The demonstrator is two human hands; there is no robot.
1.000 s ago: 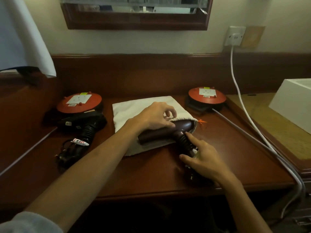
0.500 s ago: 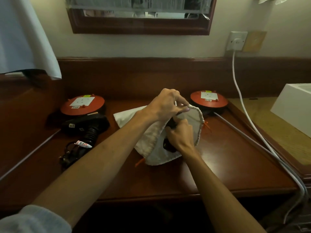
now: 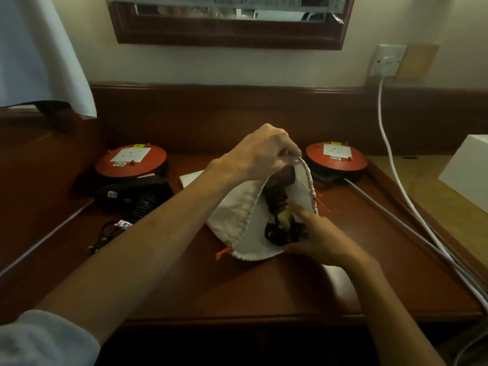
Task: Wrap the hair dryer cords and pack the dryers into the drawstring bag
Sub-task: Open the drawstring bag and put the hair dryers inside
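Observation:
A white drawstring bag (image 3: 237, 210) with orange cord ends lies mid-desk, its mouth held wide toward me. My left hand (image 3: 261, 154) pinches the upper rim of the mouth and lifts it. Inside the bag lies a dark brown hair dryer (image 3: 277, 191) with its coiled black cord (image 3: 280, 232) near the opening. My right hand (image 3: 322, 241) is at the mouth's lower right edge, fingers touching the cord bundle. A second, black hair dryer (image 3: 134, 191) with its wrapped cord (image 3: 105, 233) lies on the desk to the left.
Two round red-topped cable reels sit at the back, one on the left (image 3: 130, 161) and one on the right (image 3: 336, 157). A white cable (image 3: 388, 154) runs from the wall socket (image 3: 388, 60) down the right side. A white box (image 3: 467, 170) stands at the far right.
The brown dryer went from lying half out of the flat bag to inside it. My left hand raised the bag's rim; my right hand moved to the cord at the mouth.

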